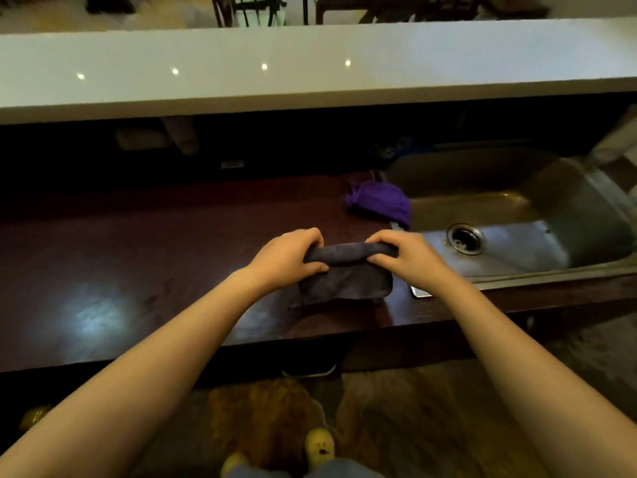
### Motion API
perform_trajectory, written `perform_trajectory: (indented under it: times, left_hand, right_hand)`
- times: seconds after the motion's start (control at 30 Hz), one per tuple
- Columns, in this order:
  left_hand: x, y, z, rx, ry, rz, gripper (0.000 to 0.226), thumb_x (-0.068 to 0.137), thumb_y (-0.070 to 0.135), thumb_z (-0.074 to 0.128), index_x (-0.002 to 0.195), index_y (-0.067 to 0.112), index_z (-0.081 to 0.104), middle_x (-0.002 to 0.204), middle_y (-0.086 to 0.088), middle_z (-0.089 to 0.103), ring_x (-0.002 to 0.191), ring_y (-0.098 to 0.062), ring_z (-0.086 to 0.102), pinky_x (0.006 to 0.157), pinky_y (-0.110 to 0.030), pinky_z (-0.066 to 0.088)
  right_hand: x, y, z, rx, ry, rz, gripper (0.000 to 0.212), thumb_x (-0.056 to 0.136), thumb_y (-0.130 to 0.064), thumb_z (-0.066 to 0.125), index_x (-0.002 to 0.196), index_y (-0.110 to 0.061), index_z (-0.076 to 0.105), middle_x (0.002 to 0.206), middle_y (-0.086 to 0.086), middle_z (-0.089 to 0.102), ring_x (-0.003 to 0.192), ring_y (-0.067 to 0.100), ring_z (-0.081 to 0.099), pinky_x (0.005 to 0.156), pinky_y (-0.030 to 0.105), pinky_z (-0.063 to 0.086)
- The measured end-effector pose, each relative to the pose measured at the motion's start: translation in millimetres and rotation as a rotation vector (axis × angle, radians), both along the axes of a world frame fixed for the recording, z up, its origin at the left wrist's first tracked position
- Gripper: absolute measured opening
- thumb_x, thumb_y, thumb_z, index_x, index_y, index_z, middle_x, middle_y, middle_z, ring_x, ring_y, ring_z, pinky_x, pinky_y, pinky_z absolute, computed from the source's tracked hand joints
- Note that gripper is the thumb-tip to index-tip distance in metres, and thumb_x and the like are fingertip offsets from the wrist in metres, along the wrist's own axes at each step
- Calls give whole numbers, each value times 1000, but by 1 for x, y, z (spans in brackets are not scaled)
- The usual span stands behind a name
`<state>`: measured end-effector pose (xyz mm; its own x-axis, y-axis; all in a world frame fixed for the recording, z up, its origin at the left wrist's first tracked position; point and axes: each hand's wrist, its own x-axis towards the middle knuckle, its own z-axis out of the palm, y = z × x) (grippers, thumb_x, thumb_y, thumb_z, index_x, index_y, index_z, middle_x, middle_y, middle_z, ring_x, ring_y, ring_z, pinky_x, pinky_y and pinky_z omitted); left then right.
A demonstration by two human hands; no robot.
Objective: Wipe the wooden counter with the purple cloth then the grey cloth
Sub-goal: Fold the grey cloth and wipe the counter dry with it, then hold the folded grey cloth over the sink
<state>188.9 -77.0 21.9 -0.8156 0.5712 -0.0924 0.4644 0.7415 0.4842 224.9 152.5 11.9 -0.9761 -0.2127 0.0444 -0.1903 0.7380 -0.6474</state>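
Both grips were closed on the grey cloth point(344, 270): the left hand point(286, 258) and right hand point(406, 258) pinched its rolled upper edge at either end, the rest draping onto the dark wooden table point(155, 257) near its front edge. The purple cloth point(379, 201) lay bunched farther back, at the left rim of the steel sink point(568, 215). To wipe well, the fold likely wanted finishing into a flat pad, then pressing down in overlapping strokes leftward.
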Motion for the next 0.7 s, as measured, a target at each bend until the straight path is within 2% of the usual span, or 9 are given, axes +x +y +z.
perform_trajectory:
  times: [0.1,0.17,0.23,0.33,0.43,0.53,0.63,0.7]
  left_hand:
    - [-8,17,6,81,136,-18,26,74,22,71,88,14,51,95,-4,52,88,-18,43,74,-35,40]
    - [-13,25,10,157,158,-8,24,72,14,70,85,14,50,89,-2,53,84,-18,46,70,-33,40]
    - [-20,33,14,232,105,9,25,73,12,70,86,13,49,82,4,52,74,-13,49,63,-26,39]
    - [-35,42,18,288,-13,-4,34,72,14,74,101,13,54,89,5,56,78,-5,52,65,-9,38]
    - [-54,53,16,192,-59,-35,36,73,18,74,107,11,62,100,-2,63,91,-12,56,71,-17,38]
    - [-69,62,13,177,-70,-28,25,76,21,72,97,10,66,89,-3,62,85,-14,55,66,-22,37]
    - [-81,69,16,284,-51,-31,15,79,18,68,93,13,64,83,3,58,79,-11,53,61,-10,36]
    - [-87,74,17,351,-12,-36,16,80,15,67,95,13,63,85,3,60,80,-10,55,65,-13,40]
  right_hand:
    - [-6,19,11,63,137,15,24,72,-29,67,91,-16,72,109,2,62,105,18,47,89,22,30]
    - [-10,28,20,-2,113,6,16,73,-21,68,88,-16,71,100,-3,60,99,15,49,88,20,34]
    - [-16,36,28,-82,20,-25,13,77,-9,68,87,-18,68,89,-6,64,89,13,57,81,25,43]
    - [-30,49,30,-67,-22,-59,9,81,-13,68,89,-16,67,88,-1,67,87,15,61,75,31,46]
    - [-42,61,29,-19,-51,-119,10,81,-20,70,89,-16,67,88,2,67,85,17,60,71,29,45]
    - [-51,72,28,6,-89,-183,9,79,-20,72,87,-19,67,82,-2,65,81,17,61,68,29,46]
    - [-58,78,32,-78,-90,-254,13,79,-14,71,85,-22,64,80,-4,63,78,16,63,63,21,50]
    - [-61,83,37,-147,-78,-278,20,79,-8,69,82,-26,61,82,-7,62,77,2,60,63,10,47]
